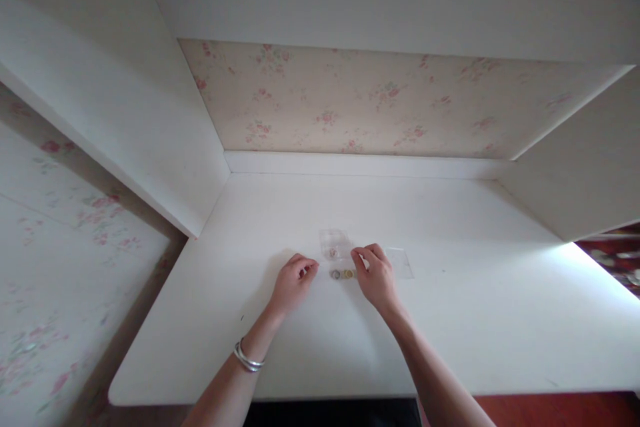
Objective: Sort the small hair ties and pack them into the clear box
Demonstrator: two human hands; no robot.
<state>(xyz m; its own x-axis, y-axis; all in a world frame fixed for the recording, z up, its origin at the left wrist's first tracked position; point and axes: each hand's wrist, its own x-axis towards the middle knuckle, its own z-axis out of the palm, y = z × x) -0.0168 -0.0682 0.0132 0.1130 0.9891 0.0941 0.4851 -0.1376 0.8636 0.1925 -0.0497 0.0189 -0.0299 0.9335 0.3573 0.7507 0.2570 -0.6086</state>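
On the white tabletop, a small clear plastic bag [333, 239] lies between my hands, with a small ring-like item [333, 253] in its lower part. My right hand [376, 278] pinches at the bag's right edge with thumb and forefinger. My left hand [294, 282] is closed in a pinch by the bag's lower left corner; whatever its fingertips hold, if anything, is too small to make out. Just below the bag, a silver ring [335, 275] and a gold ring [349, 274] sit side by side. The gold one is close to my right fingers.
Another clear plastic bag [404, 263] lies flat to the right of my right hand, partly behind it. White panels [115, 93] enclose the tabletop [480, 320] at left, right and above. Flowered wallpaper [325, 97] covers the back. The table's front edge runs beneath my forearms.
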